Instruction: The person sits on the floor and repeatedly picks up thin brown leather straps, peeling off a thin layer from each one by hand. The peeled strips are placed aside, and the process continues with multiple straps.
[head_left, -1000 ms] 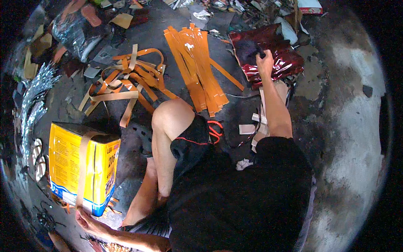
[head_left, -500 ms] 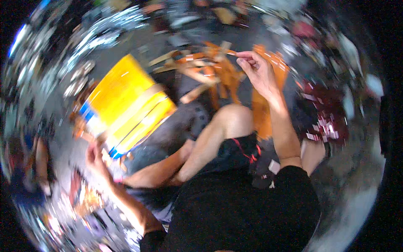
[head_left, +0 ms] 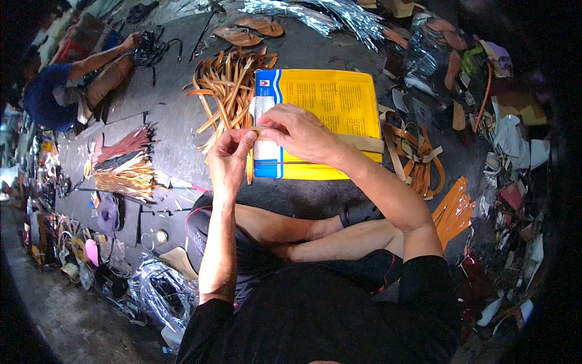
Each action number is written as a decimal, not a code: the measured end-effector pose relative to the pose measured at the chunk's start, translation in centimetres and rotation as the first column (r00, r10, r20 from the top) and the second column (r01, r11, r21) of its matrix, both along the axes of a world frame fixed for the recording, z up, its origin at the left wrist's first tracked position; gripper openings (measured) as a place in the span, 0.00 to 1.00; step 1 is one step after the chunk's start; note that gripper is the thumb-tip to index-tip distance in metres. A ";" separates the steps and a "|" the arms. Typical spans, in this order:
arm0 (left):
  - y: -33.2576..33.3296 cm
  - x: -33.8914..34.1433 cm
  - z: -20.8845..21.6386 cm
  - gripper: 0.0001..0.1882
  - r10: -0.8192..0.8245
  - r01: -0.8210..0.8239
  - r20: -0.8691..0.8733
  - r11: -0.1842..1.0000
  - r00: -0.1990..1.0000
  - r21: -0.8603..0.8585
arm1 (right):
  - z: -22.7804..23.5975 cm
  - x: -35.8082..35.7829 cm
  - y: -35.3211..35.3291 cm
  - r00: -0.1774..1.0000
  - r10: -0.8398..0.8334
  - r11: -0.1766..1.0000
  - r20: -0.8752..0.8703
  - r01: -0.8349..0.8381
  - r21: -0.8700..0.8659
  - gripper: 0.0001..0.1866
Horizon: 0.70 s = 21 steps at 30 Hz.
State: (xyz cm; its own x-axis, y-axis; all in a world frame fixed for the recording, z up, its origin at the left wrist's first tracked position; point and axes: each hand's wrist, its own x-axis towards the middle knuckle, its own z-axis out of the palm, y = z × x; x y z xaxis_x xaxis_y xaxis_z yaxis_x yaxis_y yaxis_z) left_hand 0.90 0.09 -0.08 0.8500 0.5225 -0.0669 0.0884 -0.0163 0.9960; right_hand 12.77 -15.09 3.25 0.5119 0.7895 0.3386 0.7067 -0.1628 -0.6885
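A flat yellow, blue and white board or packet [head_left: 330,100] lies in front of my crossed legs. Over its left edge my two hands meet. A narrow tan strip [head_left: 260,128] is pinched between the fingertips of my left hand [head_left: 229,164] and my right hand [head_left: 306,134]; both are closed on it. Part of the strip is hidden by my fingers. A wider beige band [head_left: 367,143] runs across the board beneath my right forearm. Touching the board's left side is a heap of shiny brown strips [head_left: 224,97].
Looped brown straps [head_left: 418,161] and a fan of orange strips [head_left: 451,209] lie to the right. Sandals [head_left: 259,25] and silvery strips [head_left: 315,18] are at the far side. Another person [head_left: 54,97] sits at far left. Scraps line the right; clear plastic [head_left: 160,291] lies near left.
My view has swung, so the board now shows nearer the middle. My hands, apart before with the right one holding a strip end out right, have come together at the board's left edge.
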 end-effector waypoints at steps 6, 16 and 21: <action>0.1 0.3 0.6 0.10 -0.008 0.006 -0.068 1.000 0.998 -0.031 | -1.2 0.4 0.1 0.999 0.021 0.998 -0.035 -0.019 0.064 0.07; 1.3 0.9 -1.2 0.07 -0.107 0.097 -0.016 0.944 0.994 -0.315 | -1.2 -0.2 0.3 0.933 0.103 0.995 0.346 -0.094 -0.044 0.05; 0.8 1.2 -1.5 0.09 -0.049 0.012 -0.107 0.947 0.993 -0.320 | -1.1 -1.2 0.7 0.976 0.005 0.999 0.218 -0.013 0.035 0.06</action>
State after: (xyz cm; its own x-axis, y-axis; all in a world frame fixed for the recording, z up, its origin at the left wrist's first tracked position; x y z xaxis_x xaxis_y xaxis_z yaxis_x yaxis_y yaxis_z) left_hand 2.11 0.91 -1.55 0.8425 0.4326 -0.3211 0.2040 0.2955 0.9333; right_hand 11.60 -14.34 2.16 0.4154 0.7790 0.4696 0.8416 -0.1333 -0.5233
